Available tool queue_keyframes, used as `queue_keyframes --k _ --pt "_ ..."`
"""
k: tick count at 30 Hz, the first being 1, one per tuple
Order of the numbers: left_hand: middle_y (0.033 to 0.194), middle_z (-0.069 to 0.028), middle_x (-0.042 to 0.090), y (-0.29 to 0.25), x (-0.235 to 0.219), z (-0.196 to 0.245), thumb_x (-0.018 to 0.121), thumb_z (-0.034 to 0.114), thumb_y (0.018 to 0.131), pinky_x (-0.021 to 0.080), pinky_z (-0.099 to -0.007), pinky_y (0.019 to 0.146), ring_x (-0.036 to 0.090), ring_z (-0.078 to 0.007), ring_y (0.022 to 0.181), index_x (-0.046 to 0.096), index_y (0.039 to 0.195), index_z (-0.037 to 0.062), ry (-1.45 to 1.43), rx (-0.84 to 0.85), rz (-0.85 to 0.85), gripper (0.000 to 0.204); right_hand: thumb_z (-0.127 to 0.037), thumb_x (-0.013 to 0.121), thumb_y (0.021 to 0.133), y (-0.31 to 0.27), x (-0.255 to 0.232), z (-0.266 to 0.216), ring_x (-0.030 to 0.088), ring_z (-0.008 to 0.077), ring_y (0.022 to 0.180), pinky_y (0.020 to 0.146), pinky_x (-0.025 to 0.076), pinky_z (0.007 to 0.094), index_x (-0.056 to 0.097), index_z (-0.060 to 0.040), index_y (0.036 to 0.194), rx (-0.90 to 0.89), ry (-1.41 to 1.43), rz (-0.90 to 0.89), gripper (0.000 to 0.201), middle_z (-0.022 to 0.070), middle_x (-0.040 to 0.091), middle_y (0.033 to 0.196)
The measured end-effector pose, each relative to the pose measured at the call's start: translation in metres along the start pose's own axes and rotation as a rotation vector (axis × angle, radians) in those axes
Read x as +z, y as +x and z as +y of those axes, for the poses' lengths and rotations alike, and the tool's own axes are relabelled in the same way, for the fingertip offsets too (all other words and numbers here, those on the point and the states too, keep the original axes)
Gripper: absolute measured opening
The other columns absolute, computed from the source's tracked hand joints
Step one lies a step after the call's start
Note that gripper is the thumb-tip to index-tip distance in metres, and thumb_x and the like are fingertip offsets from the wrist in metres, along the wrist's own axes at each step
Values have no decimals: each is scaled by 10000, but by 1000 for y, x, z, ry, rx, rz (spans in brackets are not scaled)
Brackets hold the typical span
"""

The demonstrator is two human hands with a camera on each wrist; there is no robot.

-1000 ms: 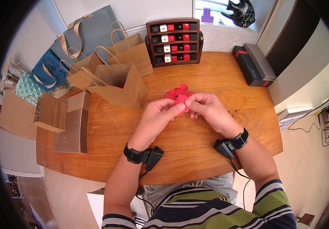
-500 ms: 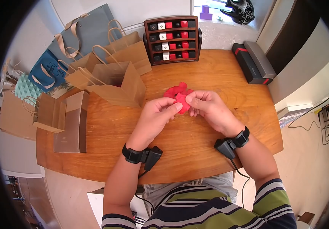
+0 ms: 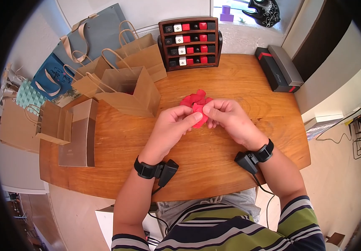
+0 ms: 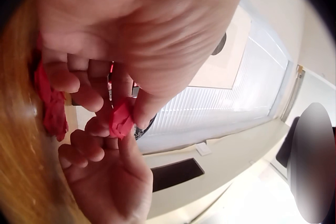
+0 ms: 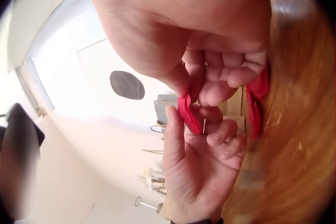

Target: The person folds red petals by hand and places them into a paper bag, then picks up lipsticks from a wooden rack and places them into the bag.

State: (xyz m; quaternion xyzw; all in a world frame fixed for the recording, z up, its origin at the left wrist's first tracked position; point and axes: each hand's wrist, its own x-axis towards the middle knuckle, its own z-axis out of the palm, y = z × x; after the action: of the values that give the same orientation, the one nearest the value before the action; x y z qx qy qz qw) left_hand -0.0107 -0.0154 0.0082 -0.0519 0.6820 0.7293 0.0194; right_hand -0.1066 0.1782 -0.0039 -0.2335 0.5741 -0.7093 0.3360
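Here, closest to the viewer, a person in a striped shirt [image 3: 230, 226] sits at a wooden counter [image 3: 214, 163], a black strap-on camera on each wrist. Both forearms reach forward and meet over the middle of the counter. The left hand [image 3: 170, 127] and the right hand [image 3: 228, 119] come together fingertip to fingertip, each pinching the same small red petal [image 3: 197, 113] between thumb and forefinger. From the left wrist view the petal [image 4: 122, 121] sits squeezed at the tip of the left thumb, with the right hand's curled fingers just below it. From the right wrist view it [image 5: 188, 113] stands edge-on between the two hands.

Just beyond the hands, a small heap of red petals [image 3: 193, 99] lies on the counter, touching the fingers. To the left stand several brown paper bags [image 3: 130, 94], one open-topped, with a blue bag [image 3: 52, 77] further left. At the far edge is a dark wooden rack [image 3: 190, 44] holding red, white and black cubes. To the right lies a black box with a red band [image 3: 272, 69].
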Motion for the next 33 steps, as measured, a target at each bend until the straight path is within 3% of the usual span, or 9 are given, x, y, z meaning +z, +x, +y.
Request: queue_keyframes --k 3,10,14,18,33 --pt "818 54 641 0 -1 0 702 232 1021 399 -208 645 522 -30 718 747 985 59 16 6 5 183 -287 644 1058 -1 2 -1 588 63 758 703 452 226 734 -67 1000 -17 -22 4 244 -25 688 886" --pt "790 58 617 1 -7 6 686 221 1032 388 -211 640 501 -29 694 738 1030 49 -111 61 202 179 -362 639 1059 5 -7 -5 594 74 754 697 453 232 735 -49 988 30 -29 198 335 5 707 892" --pt "769 54 600 1 -4 4 698 232 1027 376 -216 632 487 -39 681 742 1029 44 -132 31 172 193 -361 696 1028 1 -1 -9 599 74 770 706 466 233 750 -33 991 -6 -99 114 334 15 722 918" --pt "745 54 579 2 3 -1 708 239 1022 361 -223 624 466 -46 670 747 1020 41 -115 18 107 202 -226 766 983 -3 12 -9 576 63 779 714 484 240 759 -13 1022 -60 -155 70 217 2 722 920" --pt "765 49 593 0 -3 -1 640 309 1058 389 -229 645 497 -51 701 747 1018 58 -112 -2 38 275 -125 715 995 -2 9 -5 585 63 793 717 478 236 749 -25 998 -62 -83 66 106 2 716 934"
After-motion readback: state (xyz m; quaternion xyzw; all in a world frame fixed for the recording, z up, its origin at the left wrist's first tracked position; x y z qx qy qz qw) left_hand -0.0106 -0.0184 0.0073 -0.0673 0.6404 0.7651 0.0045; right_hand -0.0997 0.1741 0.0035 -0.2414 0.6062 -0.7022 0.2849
